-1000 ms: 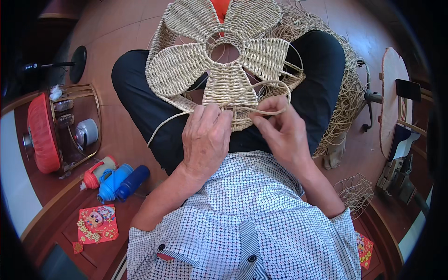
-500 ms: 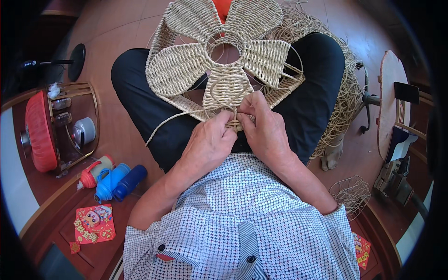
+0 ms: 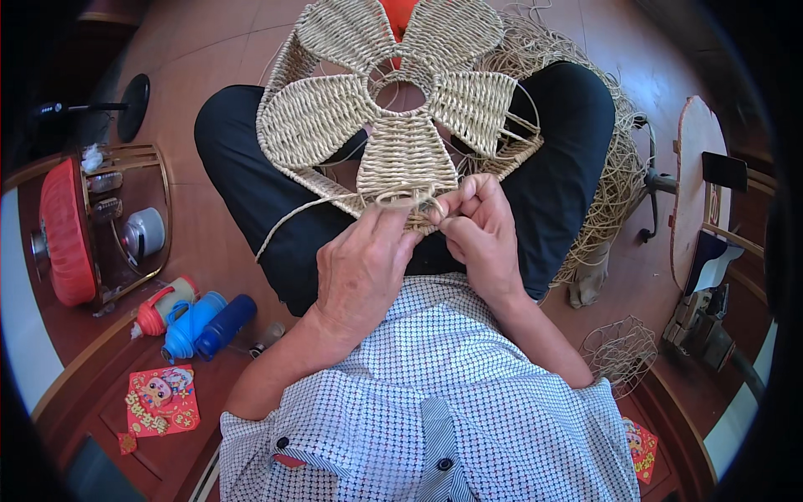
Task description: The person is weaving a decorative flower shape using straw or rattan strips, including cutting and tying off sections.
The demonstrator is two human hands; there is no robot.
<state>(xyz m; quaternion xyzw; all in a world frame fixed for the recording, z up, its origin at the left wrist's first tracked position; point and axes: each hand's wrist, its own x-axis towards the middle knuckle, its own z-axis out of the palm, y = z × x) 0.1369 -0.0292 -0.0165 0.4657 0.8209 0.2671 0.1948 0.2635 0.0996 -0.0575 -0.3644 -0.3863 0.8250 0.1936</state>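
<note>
Across my lap lies a woven straw piece (image 3: pixel 406 155) shaped like a flower, with wide petals round an open ring and a braided outer rim. My left hand (image 3: pixel 368 259) is closed at the near rim, just below the lowest petal, with its fingertips gripping the weave there. Close on its right, my right hand (image 3: pixel 481 238) pinches a thin straw cord (image 3: pixel 410 201) that forms a small loop above the rim. The exact hold of the fingertips is partly hidden. A loose cord end (image 3: pixel 288 226) trails left over my dark trousers.
A heap of tangled straw cord (image 3: pixel 615 176) lies beyond my right knee, with a smaller bundle (image 3: pixel 621 351) nearer. Bottles (image 3: pixel 196 322) lie at the left, close to a rack (image 3: pixel 159 209) and a red printed sheet (image 3: pixel 163 402). A round wooden board (image 3: pixel 701 192) stands at the right.
My right hand has shifted slightly right and down, drawing the cord, whose loop now sits lower and flatter by the rim. My left hand has turned, its back showing more.
</note>
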